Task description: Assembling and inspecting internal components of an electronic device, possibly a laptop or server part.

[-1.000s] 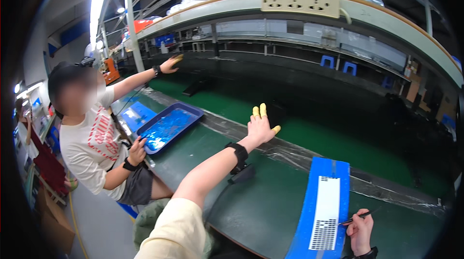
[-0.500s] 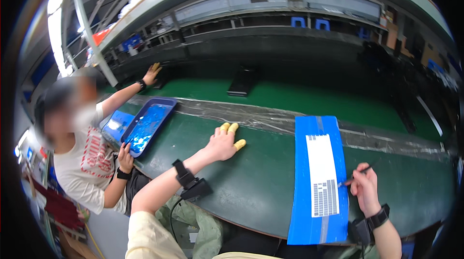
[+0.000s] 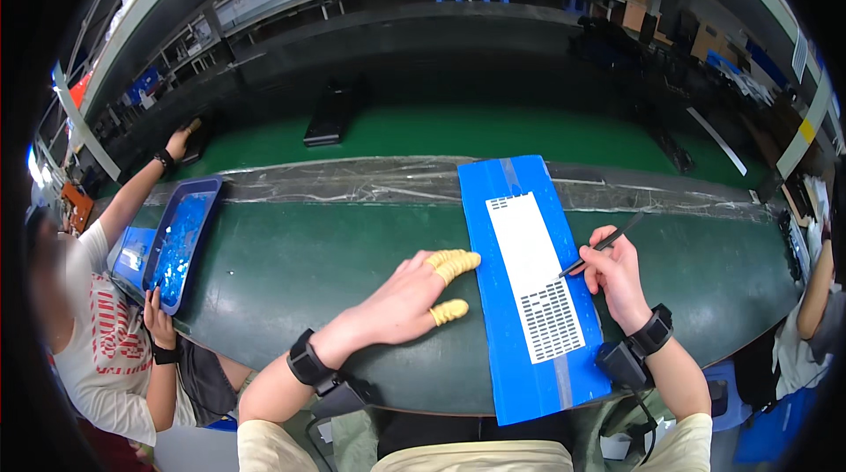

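A blue board lies lengthwise in front of me, with a strip of tape at each end. A white sheet on it carries rows of small black rectangular stickers, mostly in the near half. My right hand holds thin black tweezers like a pen, their tip on the sheet by the top of the rows. My left hand, with yellow finger cots, is palm down with fingers stretched; its fingertips reach the board's left edge.
Beyond a taped strip runs a green belt with a black flat device on it. At left, a co-worker reaches toward another dark device, one hand by a blue tray. Another person's arm shows at far right.
My left hand has moved right to the board's edge. The tweezers' tip has gone from the board's right edge onto the sheet. The view has swung, shifting the scene left.
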